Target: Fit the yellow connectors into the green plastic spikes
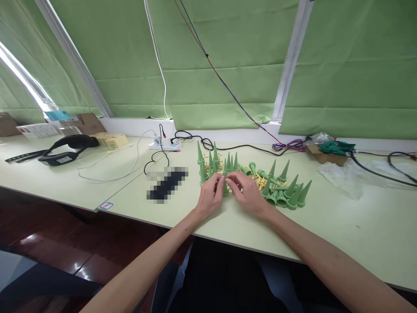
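My left hand [210, 195] and my right hand [246, 191] meet over the table, fingertips pinched around a green cone [225, 188] that stands point up between them. Whether anything small sits in the right fingertips is too fine to see. Behind my left hand several green cones [200, 153] stand upright with small yellow pieces [207, 155] among them. Right of my right hand lies a pile of green cones [294, 196], some upright and some on their sides, mixed with more yellow pieces [259, 180].
A power strip [165, 145] with cables lies at the back. To the left are a black headband device [67, 150] and a yellowish box [112, 140]. An open cardboard box [326, 156] and clear plastic bags [342, 176] are at the right.
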{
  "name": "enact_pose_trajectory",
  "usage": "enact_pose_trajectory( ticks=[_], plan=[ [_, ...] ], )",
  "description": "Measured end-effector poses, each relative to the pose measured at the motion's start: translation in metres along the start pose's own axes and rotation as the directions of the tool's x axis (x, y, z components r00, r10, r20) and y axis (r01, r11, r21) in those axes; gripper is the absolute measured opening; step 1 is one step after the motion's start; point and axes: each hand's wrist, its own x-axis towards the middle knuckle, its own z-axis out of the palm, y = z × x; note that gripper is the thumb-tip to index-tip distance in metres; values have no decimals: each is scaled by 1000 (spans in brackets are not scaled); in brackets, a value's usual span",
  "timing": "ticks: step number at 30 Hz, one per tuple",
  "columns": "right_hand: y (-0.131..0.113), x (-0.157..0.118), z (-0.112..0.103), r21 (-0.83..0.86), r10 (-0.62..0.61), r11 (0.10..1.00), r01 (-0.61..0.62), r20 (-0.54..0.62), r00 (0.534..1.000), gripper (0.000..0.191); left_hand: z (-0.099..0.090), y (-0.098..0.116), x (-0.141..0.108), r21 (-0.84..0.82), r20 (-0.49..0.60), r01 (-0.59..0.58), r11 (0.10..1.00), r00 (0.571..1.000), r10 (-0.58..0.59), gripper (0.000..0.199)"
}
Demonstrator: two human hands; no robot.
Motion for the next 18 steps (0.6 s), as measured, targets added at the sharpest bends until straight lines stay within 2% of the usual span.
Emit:
enact_pose_trajectory(
  ticks=[11, 18],
  plan=[
    [4, 0, -1, 13, -18, 1000, 17, 30, 999, 13, 0, 2, 1, -55, 4, 52, 997, 999, -51, 25],
    [6, 1, -3, -15, -44, 999, 45, 9, 999, 12, 0, 1, 1, -57, -11, 71, 996, 997, -72, 25]
  ],
)
